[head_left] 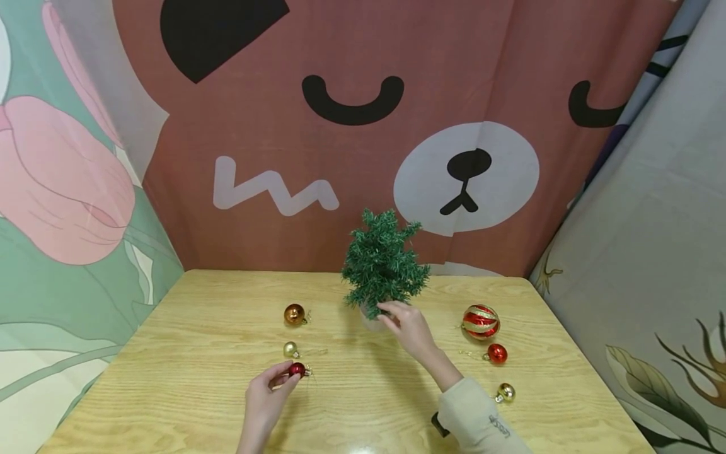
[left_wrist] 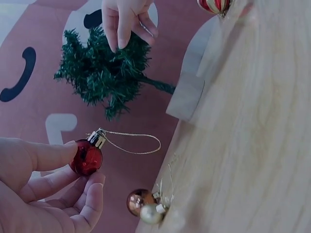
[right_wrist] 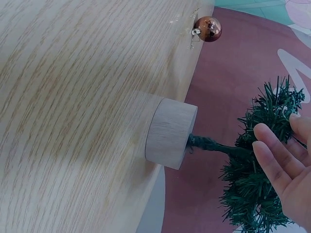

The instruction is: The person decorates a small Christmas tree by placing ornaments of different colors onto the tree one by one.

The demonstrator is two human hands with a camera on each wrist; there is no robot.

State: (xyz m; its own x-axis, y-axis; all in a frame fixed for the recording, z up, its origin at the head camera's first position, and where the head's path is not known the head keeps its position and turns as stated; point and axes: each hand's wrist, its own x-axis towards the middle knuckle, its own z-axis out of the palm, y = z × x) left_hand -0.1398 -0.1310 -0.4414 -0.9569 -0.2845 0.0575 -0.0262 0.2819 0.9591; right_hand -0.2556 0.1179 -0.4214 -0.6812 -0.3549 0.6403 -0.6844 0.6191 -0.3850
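My left hand [head_left: 265, 403] pinches a small dark red Christmas ball [left_wrist: 88, 158] between thumb and fingers. A gold cap and a loop of gold string [left_wrist: 141, 151] extend from the ball. A small artificial Christmas tree [head_left: 384, 258] stands upright on a round wooden base [right_wrist: 171, 133]. At its lower branches is my right hand [head_left: 411, 331], its fingers [right_wrist: 279, 158] extended against the greenery and the thumb apart from them. No ornament shows in the right hand.
Left of the tree lie a copper-coloured ball [head_left: 293, 314] and a pale gold ball [head_left: 290, 349]. To its right are a red-and-gold striped ball [head_left: 481, 322], a red ball [head_left: 497, 354] and a gold ball [head_left: 507, 392]. Printed fabric [head_left: 272, 239] hangs behind the wooden table [head_left: 187, 353].
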